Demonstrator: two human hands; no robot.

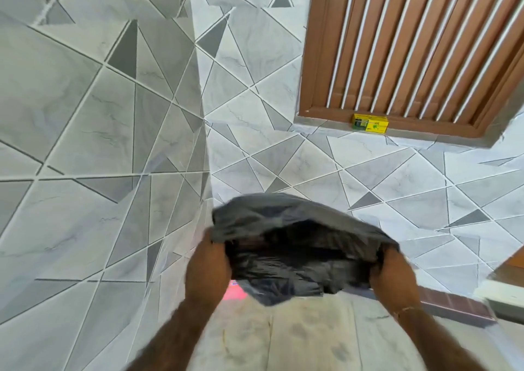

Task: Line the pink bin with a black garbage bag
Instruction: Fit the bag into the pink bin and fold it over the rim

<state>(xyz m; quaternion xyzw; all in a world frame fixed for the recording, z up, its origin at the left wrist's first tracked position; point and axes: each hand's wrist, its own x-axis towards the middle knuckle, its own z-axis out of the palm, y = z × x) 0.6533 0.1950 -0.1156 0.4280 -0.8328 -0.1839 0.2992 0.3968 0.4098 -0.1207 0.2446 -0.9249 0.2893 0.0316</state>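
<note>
Because the black garbage bag (297,246) is thin, limp plastic, it looks very light and will offer no stiffness of its own: it sags, crumples and billows wherever it is not held, and the glossy film is likely to slip through a loose pinch. The sensible place to take it is at the hem of the mouth, on opposite sides, so that the opening stays spread.

At the left edge of the mouth, the left hand (208,268) is clenched on a bunched fold of the film, fingers wrapped over the rim. Between the two hands the bag hangs stretched open in the air, its dark interior facing the camera and its far lip arching up against the tiled wall (93,132); the loose body of the bag droops below the held edge. Just under that drooping part, near the left hand, a small patch of the pink bin (234,296) shows, most of it hidden by the plastic, so the bag sits above the bin rather than seated in it, as far as can be judged. At the right edge, the right hand (392,274) grasps the opposite side of the hem in the same closed way.
</note>
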